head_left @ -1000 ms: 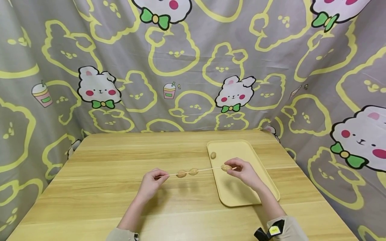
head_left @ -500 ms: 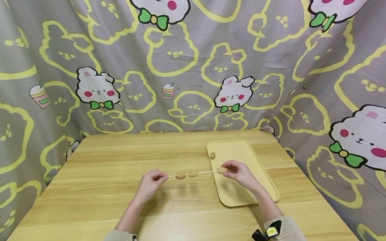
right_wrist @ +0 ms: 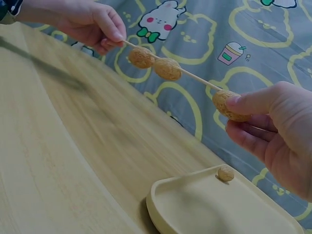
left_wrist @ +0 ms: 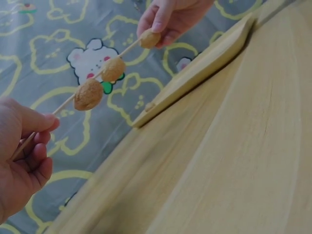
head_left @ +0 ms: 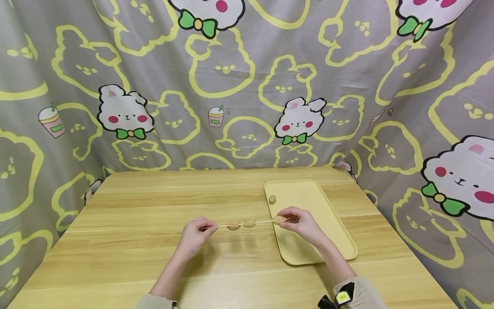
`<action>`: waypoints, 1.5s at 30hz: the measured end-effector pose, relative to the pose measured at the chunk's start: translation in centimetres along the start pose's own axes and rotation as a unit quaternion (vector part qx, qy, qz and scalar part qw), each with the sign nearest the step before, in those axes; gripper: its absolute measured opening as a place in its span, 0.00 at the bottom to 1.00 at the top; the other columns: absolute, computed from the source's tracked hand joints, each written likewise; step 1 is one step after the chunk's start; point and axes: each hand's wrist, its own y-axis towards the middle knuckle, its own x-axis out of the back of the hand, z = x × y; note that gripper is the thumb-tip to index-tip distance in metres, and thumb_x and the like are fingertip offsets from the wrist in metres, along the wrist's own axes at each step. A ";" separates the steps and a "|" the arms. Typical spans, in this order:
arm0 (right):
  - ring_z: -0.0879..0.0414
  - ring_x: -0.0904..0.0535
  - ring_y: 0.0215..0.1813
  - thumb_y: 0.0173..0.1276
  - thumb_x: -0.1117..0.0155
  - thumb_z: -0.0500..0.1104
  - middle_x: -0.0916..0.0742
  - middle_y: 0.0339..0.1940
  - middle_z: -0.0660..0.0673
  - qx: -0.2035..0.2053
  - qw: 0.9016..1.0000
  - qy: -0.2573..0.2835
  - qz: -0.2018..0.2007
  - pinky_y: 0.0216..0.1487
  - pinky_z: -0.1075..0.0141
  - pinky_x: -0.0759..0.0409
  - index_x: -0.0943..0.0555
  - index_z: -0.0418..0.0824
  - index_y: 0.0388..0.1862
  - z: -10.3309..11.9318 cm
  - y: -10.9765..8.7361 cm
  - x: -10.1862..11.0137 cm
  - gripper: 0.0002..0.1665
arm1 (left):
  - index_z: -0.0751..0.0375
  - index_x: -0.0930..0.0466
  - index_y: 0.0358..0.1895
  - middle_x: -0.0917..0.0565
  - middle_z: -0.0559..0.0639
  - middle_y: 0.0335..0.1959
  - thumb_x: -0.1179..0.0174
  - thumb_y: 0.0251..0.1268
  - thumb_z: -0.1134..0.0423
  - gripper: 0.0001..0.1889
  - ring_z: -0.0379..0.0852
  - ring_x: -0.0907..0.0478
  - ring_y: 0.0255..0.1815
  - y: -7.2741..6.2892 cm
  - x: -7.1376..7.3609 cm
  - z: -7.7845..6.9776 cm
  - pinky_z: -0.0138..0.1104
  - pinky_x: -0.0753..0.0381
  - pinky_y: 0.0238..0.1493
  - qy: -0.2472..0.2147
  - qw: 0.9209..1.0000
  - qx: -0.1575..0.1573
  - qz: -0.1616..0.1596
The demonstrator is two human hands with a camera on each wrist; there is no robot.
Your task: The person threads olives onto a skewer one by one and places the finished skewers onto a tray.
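My left hand [head_left: 192,238] pinches one end of a thin wooden skewer [head_left: 264,222], raised above the table. Two wrinkled golden-brown balls, the left one [head_left: 233,225] and the middle one [left_wrist: 113,69], sit close together on the skewer nearer that hand. Farther along, toward the opposite end, my right hand [head_left: 304,226] grips a third brown ball [right_wrist: 228,105] between thumb and fingers. The skewer runs into this ball, and a stretch of bare stick shows between it and the middle one. One smaller-looking brown ball [head_left: 272,199] lies on the pale yellow tray [head_left: 314,201].
The tray stands on the right side of the wood-grain table [head_left: 146,193], partly under my right hand and forearm. Behind the table hangs a grey curtain [head_left: 247,103] with cartoon rabbits. A dark strap [head_left: 337,296] circles the right sleeve.
My right hand has moved left with the ball along the skewer, shortening the gap to the middle ball. My left hand has stayed in nearly the same place.
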 end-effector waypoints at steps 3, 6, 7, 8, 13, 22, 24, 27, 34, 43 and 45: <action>0.58 0.22 0.42 0.56 0.33 0.31 0.19 0.43 0.35 -0.008 1.000 0.000 0.001 0.43 0.69 0.23 0.22 0.27 0.44 0.0 0.3 -0.2 0.17 | 0.71 0.17 0.29 0.22 0.49 0.24 0.36 0.55 0.72 0.03 0.39 0.27 0.29 0.1 0.0 0.1 0.29 0.28 0.32 -0.002 1.000 0.001 -0.001; 0.58 0.23 0.43 0.57 0.33 0.32 0.19 0.44 0.34 -0.009 1.000 0.003 -0.001 0.44 0.68 0.23 0.22 0.27 0.45 0.0 0.5 -0.3 0.16 | 0.68 0.17 0.29 0.21 0.48 0.25 0.36 0.55 0.71 0.03 0.38 0.27 0.29 0.3 0.1 0.4 0.29 0.28 0.33 -0.014 1.000 -0.006 0.001; 0.58 0.22 0.43 0.56 0.33 0.32 0.19 0.44 0.34 -0.008 1.000 0.006 -0.002 0.44 0.68 0.23 0.22 0.28 0.45 0.0 0.5 -0.3 0.16 | 0.68 0.17 0.29 0.21 0.48 0.25 0.36 0.55 0.71 0.02 0.39 0.27 0.30 0.4 0.1 0.6 0.29 0.28 0.33 -0.017 1.000 -0.010 0.001; 0.58 0.22 0.43 0.56 0.33 0.32 0.19 0.44 0.35 -0.007 1.000 0.009 -0.003 0.44 0.68 0.23 0.22 0.28 0.45 -0.1 0.6 -0.4 0.16 | 0.68 0.17 0.30 0.21 0.48 0.25 0.36 0.55 0.71 0.03 0.39 0.27 0.30 0.4 0.1 0.7 0.29 0.27 0.33 -0.020 1.000 -0.015 0.002; 0.60 0.21 0.43 0.56 0.33 0.31 0.20 0.44 0.34 -0.004 0.999 0.028 0.020 0.44 0.67 0.22 0.22 0.26 0.45 -0.5 0.6 -1.0 0.17 | 0.70 0.17 0.29 0.22 0.49 0.25 0.36 0.55 0.71 0.03 0.39 0.28 0.29 0.2 0.2 1.2 0.29 0.28 0.31 -0.025 1.000 -0.008 0.003; 0.60 0.20 0.37 0.59 0.34 0.34 0.18 0.41 0.39 -0.040 0.997 0.067 0.007 0.41 0.68 0.22 0.25 0.23 0.50 -0.1 1.0 -1.0 0.22 | 0.68 0.17 0.30 0.21 0.49 0.27 0.35 0.55 0.69 0.04 0.40 0.27 0.30 0.6 0.6 0.7 0.30 0.27 0.32 -0.021 1.000 -0.013 -0.009; 0.60 0.20 0.36 0.59 0.34 0.34 0.17 0.39 0.42 -0.049 0.996 0.077 0.000 0.41 0.67 0.22 0.25 0.23 0.50 0.1 1.3 -0.9 0.22 | 0.68 0.17 0.30 0.20 0.49 0.27 0.36 0.55 0.69 0.04 0.40 0.27 0.30 0.8 0.7 0.5 0.30 0.27 0.32 -0.021 1.000 -0.016 -0.011; 0.60 0.20 0.35 0.58 0.34 0.33 0.16 0.37 0.45 -0.053 0.995 0.086 -0.010 0.40 0.68 0.22 0.25 0.22 0.48 0.3 1.6 -0.9 0.21 | 0.68 0.17 0.30 0.20 0.49 0.28 0.36 0.56 0.70 0.03 0.40 0.27 0.30 1.2 0.7 0.5 0.30 0.26 0.32 -0.018 1.000 -0.021 -0.008; 0.60 0.19 0.41 0.57 0.34 0.30 0.17 0.40 0.42 -0.030 0.996 0.087 0.002 0.41 0.68 0.21 0.25 0.21 0.45 0.1 2.1 -1.4 0.19 | 0.68 0.17 0.30 0.21 0.49 0.28 0.36 0.56 0.71 0.03 0.40 0.27 0.30 1.5 0.7 0.4 0.30 0.26 0.32 -0.020 1.000 -0.021 0.007; 0.60 0.20 0.40 0.56 0.32 0.35 0.17 0.39 0.42 -0.008 0.995 0.100 0.006 0.39 0.68 0.21 0.21 0.27 0.43 -0.7 2.5 -1.8 0.17 | 0.66 0.16 0.31 0.21 0.49 0.29 0.36 0.56 0.70 0.02 0.41 0.26 0.32 2.1 0.3 0.1 0.30 0.27 0.34 -0.021 1.000 -0.001 0.020; 0.60 0.20 0.39 0.56 0.31 0.35 0.16 0.38 0.45 -0.003 0.995 0.100 0.006 0.39 0.68 0.21 0.21 0.27 0.43 -0.7 2.5 -1.8 0.17 | 0.66 0.16 0.32 0.21 0.49 0.29 0.36 0.56 0.69 0.03 0.41 0.26 0.32 2.2 0.3 0.1 0.30 0.27 0.35 -0.026 0.999 0.002 0.026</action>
